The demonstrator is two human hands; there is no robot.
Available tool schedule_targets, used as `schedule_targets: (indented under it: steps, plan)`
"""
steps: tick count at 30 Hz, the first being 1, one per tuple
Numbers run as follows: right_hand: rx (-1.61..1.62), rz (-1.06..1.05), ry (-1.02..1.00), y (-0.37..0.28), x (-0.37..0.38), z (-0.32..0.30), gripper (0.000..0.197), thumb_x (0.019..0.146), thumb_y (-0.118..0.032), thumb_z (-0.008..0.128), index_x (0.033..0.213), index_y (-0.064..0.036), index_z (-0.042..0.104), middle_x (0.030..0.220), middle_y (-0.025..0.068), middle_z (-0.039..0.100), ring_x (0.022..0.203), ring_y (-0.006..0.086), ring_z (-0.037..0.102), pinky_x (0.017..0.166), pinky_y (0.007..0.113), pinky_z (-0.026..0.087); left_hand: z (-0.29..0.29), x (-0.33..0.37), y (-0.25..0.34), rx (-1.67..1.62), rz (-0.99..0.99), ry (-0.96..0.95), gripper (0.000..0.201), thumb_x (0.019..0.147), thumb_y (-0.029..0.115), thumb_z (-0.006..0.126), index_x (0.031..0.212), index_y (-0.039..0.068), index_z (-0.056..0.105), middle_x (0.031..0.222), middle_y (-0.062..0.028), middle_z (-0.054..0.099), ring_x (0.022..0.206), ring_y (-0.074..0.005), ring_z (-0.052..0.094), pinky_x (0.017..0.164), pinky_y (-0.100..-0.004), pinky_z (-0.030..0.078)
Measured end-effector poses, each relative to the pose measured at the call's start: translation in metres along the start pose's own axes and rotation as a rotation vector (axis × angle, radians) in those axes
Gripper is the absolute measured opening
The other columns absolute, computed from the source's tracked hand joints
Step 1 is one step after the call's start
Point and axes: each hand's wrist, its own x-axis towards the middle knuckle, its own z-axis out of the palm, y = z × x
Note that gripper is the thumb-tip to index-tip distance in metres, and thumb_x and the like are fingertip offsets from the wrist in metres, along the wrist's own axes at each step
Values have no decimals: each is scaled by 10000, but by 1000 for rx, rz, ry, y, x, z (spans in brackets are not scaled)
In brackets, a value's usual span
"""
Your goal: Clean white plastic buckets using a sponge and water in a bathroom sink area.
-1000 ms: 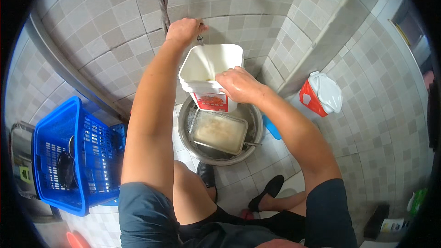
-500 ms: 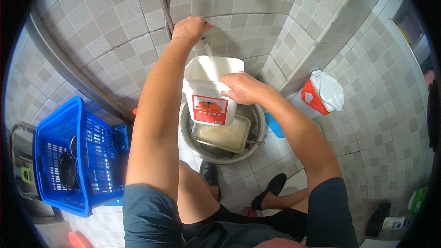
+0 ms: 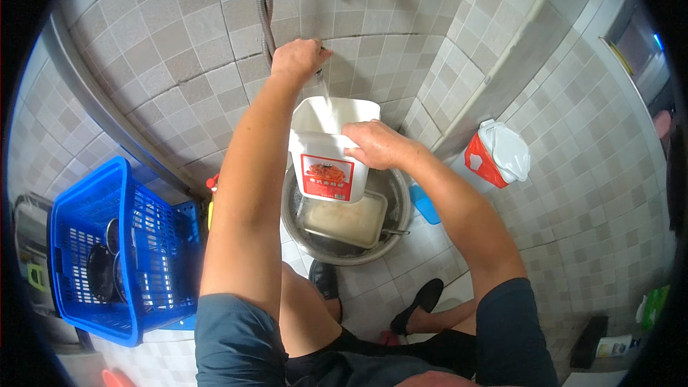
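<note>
My left hand (image 3: 297, 59) is closed on the tap (image 3: 319, 72) at the wall, its fingers partly hidden from above. A stream of water (image 3: 327, 100) falls from the spout into a white plastic tub (image 3: 299, 161) with a red picture label. My right hand (image 3: 376, 145) grips the tub's near right rim, holding it tilted under the water. Below the tub stands a round metal basin (image 3: 401, 226) on the floor. Inside it lie a pale rectangular container (image 3: 344, 221) and a thin metal handle (image 3: 395, 232), in dark water.
A blue plastic basket (image 3: 127, 244) with dark pans inside stands at the left. To the right is a white and red tub with a lid (image 3: 496, 154). A blue object (image 3: 424, 204) lies beside the basin. A flexible hose (image 3: 264, 7) runs down the tiled wall.
The view has shifted slightly, so most things sit a little lower in it. Both hands keep their holds, and water still runs into the tub.
</note>
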Motion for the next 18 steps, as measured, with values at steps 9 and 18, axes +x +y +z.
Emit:
schedule_targets:
  steps: [9,18]
  plan:
    - [-70,12,12,-8,-12,6,240,897,-197,672,1024,-11,590,1006,206,674,1002,420,633,872,510,487,1,-1,0,-3,-25,4,420,971,489,565,1081,123,740,1042,-142,740,1012,-329,697,867,-459,546]
    - [-184,86,98,-12,-57,11,186,900,-199,663,955,-32,605,940,159,686,945,355,651,895,463,452,11,-18,6,-39,-92,-5,360,965,426,524,1164,203,726,1066,-132,734,1024,-356,682,885,-475,527]
